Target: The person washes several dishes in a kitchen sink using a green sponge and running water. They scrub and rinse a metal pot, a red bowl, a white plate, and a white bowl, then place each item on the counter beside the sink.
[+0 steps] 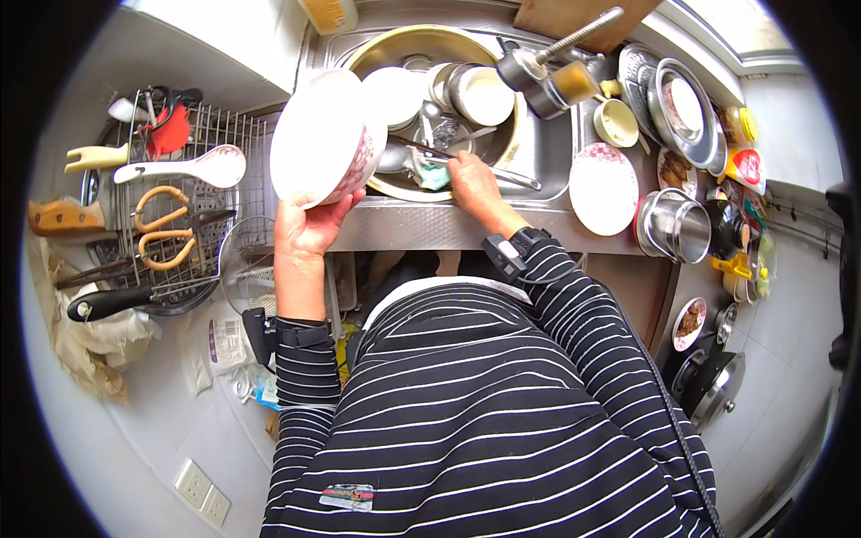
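Observation:
My left hand (313, 225) grips the rim of a large white bowl with a red floral pattern (323, 138), tilted on its side above the left edge of the sink. A big round basin (430, 37) stands in the sink, holding white bowls (485, 97), a steel scrubber (445, 133) and metal utensils. Over the basin's near rim, my right hand (474, 181) has its fingers on a wet, pale green cloth (432, 176). A metal handle (516, 179) runs out from beside that hand; whether the fingers also hold it cannot be told.
A faucet (538, 74) juts over the sink's right part. To the left hangs a wire rack (202, 121) with a spoon, scissors and a knife. On the right stand a floral plate (603, 189), a small bowl (615, 123), steel pots (679, 225) and stacked metal basins (683, 111).

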A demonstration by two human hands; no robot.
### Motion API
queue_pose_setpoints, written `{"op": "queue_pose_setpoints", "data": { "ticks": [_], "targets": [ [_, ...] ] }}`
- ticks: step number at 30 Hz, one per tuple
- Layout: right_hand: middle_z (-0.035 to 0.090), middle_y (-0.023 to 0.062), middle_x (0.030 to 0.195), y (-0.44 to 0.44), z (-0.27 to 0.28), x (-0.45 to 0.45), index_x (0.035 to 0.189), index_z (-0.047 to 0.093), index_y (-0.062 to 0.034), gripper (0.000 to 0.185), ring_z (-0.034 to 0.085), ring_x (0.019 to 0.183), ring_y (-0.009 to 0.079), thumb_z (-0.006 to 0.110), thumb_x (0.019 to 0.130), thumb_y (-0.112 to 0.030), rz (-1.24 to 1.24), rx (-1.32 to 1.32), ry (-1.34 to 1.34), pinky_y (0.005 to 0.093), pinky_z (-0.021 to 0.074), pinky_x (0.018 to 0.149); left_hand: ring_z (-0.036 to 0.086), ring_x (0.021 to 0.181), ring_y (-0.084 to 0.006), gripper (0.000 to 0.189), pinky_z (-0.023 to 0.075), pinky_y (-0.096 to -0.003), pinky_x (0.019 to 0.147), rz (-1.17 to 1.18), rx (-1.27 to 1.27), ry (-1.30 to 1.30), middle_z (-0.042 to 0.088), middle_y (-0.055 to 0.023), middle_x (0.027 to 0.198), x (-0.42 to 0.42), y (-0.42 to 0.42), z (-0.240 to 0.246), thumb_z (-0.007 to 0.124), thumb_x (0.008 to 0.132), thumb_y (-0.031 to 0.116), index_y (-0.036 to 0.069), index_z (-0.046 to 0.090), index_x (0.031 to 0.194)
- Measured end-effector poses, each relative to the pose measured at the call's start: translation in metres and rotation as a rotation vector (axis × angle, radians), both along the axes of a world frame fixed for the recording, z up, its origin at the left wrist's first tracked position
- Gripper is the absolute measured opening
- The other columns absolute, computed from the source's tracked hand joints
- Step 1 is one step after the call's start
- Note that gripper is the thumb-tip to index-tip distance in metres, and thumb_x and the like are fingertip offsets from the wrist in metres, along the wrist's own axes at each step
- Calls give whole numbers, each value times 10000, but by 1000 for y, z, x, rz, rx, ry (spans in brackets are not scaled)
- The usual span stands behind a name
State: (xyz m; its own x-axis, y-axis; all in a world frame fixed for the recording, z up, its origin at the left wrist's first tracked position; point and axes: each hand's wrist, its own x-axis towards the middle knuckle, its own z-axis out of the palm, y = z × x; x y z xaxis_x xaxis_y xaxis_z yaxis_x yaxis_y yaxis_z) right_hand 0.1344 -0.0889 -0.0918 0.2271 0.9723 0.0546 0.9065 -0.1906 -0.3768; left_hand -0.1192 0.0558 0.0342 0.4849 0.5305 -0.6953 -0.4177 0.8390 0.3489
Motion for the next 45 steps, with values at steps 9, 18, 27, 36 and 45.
{"op": "queue_pose_setpoints", "data": {
  "ticks": [9,18,27,36,45],
  "targets": [
    [621,30,908,32,81,20,957,621,-47,246,584,815,114,721,823,-227,-472,54,1344,283,496,675,569,1042,-496,561,611,-459,803,98,-45,51,448,-392,1257,8,-4,-8,436,857,40,-105,297,1380],
    [624,42,951,32,104,-14,1000,596,-24,223,613,842,112,691,872,-180,-425,131,1504,285,561,757,605,1036,-448,596,592,-561,802,236,395,301,511,-266,1263,62,-40,-9,408,770,-46,-72,340,1361],
    [558,107,689,35,69,-37,646,522,-11,192,544,643,214,699,708,-50,-505,314,1073,340,451,619,530,1150,-249,556,499,-367,943,350,732,629,492,-152,1253,85,-70,-11,484,778,-123,-16,351,1307],
    [570,61,618,65,60,1,621,552,-26,152,514,583,136,687,691,-37,-556,485,798,302,450,567,530,1178,-255,660,438,-341,1003,138,901,937,493,-141,1281,85,-76,-2,460,712,-210,-1,375,1333],
    [612,67,653,70,68,28,679,597,0,145,551,605,127,717,714,-74,-411,486,801,284,472,594,591,1072,-260,539,498,-343,914,212,695,678,566,-154,1175,86,-75,-3,455,720,-166,-58,460,1248]
  ]
}}
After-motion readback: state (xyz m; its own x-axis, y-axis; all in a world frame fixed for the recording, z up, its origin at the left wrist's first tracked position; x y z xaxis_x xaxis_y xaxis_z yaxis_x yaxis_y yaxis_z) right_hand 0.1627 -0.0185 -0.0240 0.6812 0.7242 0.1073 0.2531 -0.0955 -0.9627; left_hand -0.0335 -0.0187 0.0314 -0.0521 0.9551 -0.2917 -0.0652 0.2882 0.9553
